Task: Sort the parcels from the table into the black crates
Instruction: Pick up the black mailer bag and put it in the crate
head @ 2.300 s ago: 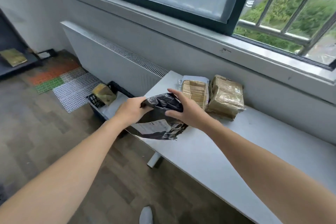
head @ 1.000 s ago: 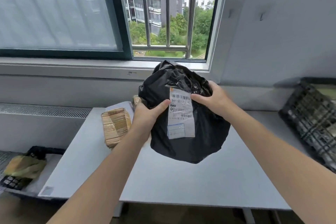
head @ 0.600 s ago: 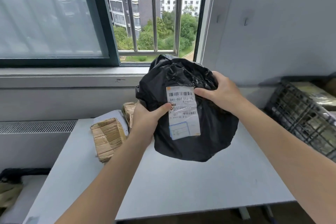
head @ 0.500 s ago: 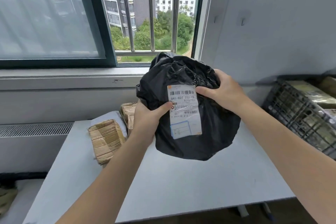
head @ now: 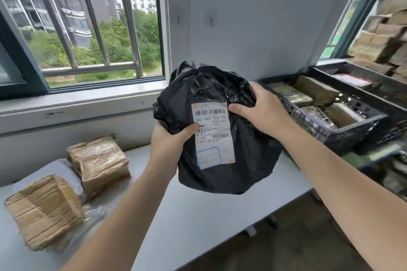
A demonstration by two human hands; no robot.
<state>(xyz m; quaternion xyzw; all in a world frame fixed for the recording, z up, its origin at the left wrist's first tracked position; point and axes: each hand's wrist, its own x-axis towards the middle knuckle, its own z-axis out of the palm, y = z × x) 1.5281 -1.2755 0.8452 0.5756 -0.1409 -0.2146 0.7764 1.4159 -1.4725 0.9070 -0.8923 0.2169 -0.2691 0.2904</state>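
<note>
I hold a black plastic parcel (head: 246, 160) upright in the air above the grey table (head: 198, 215), its white shipping label (head: 212, 136) facing me. My left hand (head: 170, 141) grips its left side with the thumb on the label's edge. My right hand (head: 263, 112) grips its upper right. Two tape-wrapped brown parcels lie on the table at the left, one near the front edge (head: 44, 209) and one farther back (head: 99, 163). A black crate (head: 352, 130) holding several brown parcels stands to the right.
A second black crate (head: 378, 86) sits behind the first. Stacked brown boxes (head: 383, 44) rise at the far right. A window sill (head: 77, 103) and a barred window run behind the table. A flat grey mailer (head: 52, 169) lies under the brown parcels.
Since lifting the black parcel off the table's left end, I have turned right with it. The right-hand crates have come into view and now lie close beside the parcel.
</note>
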